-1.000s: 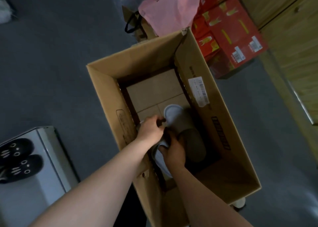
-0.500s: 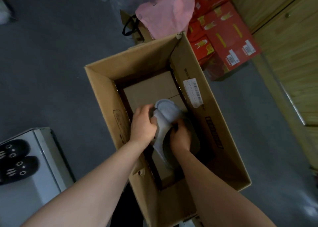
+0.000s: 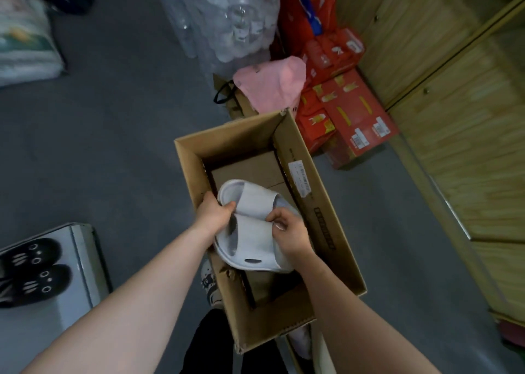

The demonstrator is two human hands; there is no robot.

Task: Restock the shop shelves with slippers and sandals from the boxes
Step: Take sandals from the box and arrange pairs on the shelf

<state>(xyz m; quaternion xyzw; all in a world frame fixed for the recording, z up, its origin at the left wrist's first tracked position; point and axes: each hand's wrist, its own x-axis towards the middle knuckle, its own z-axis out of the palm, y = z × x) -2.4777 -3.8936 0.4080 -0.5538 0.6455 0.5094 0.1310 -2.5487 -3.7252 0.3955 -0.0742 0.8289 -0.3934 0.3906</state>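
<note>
A pair of pale grey slide slippers point(image 3: 251, 226) is held over the open cardboard box point(image 3: 321, 203), one slipper lying against the other. My left hand point(image 3: 214, 217) grips the pair at its left side, fingers curled round the straps. My right hand point(image 3: 291, 233) pinches the strap of the nearer slipper from the right. The box floor below shows only bare cardboard flaps; the part under the slippers is hidden.
A white shelf point(image 3: 71, 288) at the lower left carries a pair of black slippers point(image 3: 32, 271). Red cartons point(image 3: 349, 118), a pink cloth point(image 3: 272, 88) and wrapped clear bottles point(image 3: 227, 24) stand behind the box. Wooden cabinets point(image 3: 454, 118) run along the right. Grey floor lies to the left.
Both hands have lifted the grey slippers from deep in the box up to its rim. The view has pulled back and tilted up, showing more of the floor and goods behind.
</note>
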